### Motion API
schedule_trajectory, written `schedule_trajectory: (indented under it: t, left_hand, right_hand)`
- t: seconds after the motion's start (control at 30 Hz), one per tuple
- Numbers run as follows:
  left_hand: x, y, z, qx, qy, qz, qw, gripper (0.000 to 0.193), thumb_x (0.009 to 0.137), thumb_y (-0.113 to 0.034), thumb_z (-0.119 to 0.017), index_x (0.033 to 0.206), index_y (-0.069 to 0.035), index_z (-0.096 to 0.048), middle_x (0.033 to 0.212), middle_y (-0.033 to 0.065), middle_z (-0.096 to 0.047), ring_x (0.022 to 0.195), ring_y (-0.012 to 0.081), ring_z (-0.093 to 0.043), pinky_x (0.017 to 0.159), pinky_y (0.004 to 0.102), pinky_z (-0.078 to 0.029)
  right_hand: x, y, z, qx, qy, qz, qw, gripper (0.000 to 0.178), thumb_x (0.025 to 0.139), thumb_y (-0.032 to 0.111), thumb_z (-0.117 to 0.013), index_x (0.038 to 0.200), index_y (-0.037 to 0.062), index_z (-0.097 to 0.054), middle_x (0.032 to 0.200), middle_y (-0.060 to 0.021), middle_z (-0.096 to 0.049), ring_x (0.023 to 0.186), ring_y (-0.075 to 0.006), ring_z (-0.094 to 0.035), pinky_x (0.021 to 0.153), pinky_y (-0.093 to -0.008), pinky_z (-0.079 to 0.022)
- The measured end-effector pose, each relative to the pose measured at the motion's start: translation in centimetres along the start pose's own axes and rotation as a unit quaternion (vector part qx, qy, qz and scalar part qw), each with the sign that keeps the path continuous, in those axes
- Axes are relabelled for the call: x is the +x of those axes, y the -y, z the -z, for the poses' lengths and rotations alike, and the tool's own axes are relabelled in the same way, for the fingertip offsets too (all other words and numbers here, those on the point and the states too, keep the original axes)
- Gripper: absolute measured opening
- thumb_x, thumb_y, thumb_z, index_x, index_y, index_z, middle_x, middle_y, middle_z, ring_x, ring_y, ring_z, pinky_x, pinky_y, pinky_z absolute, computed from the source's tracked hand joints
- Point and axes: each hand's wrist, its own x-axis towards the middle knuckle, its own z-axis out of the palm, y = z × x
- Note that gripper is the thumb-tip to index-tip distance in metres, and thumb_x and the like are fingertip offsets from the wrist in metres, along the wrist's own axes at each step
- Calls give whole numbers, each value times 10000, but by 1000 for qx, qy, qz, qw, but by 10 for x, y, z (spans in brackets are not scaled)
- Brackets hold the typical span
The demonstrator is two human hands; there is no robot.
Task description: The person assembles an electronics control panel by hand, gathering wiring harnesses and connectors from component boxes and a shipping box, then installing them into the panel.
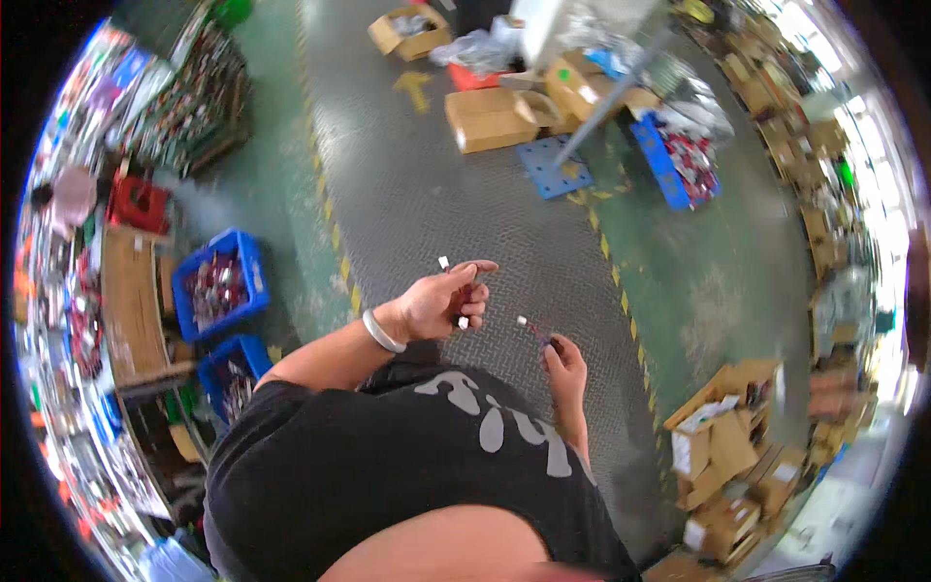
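Observation:
My left hand [438, 303], with a pale band at the wrist, is closed in front of my body, its index finger pointing out. A thin cable runs through it: one white plug [444, 263] sticks out above the thumb, another white plug [463, 322] shows below the curled fingers. Lower and to the right, my right hand [564, 369] pinches a thin wire cable [539, 335] of dark and reddish strands. That cable ends in a small white plug [522, 320] pointing toward my left hand. The two hands are apart. Most of the left cable is hidden inside the fist.
Blue crates [254, 281] of parts stand at left beside a brown carton [136, 301]. Ahead are an open cardboard box [490, 121], a post on a blue base plate [543, 173] and a blue bin [659, 160]. More cartons [722, 451] sit at lower right. Yellow-black lines edge the walkway.

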Motion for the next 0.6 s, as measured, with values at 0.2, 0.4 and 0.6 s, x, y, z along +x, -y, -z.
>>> schedule_trajectory:
  t: [0.2,0.4,0.6]
  left_hand:
    - [-48,-124,86,-73,-31,-85,993,304,967,-256,-448,1223,-92,-424,652,-56,-290,567,77,-264,519,222,-258]
    - [-35,-223,143,-124,-85,-161,976,193,971,-200,-421,1045,-42,-504,607,-53,-282,526,72,-259,464,232,-234]
    - [-18,-370,204,130,-348,-207,905,214,961,-130,-430,1063,10,-557,638,-40,-370,545,74,-341,506,234,-307]
  right_hand:
    - [89,74,-149,-40,171,-11,984,257,857,46,-572,1107,-13,-567,827,-48,-611,690,-101,-569,605,-224,-452]
    - [193,112,-249,-100,243,-23,964,244,866,80,-565,1096,0,-576,807,-29,-615,698,-88,-573,609,-226,-448]
    - [339,147,-421,-190,391,151,888,289,812,151,-616,1072,27,-604,896,-72,-640,784,-169,-599,702,-309,-471]
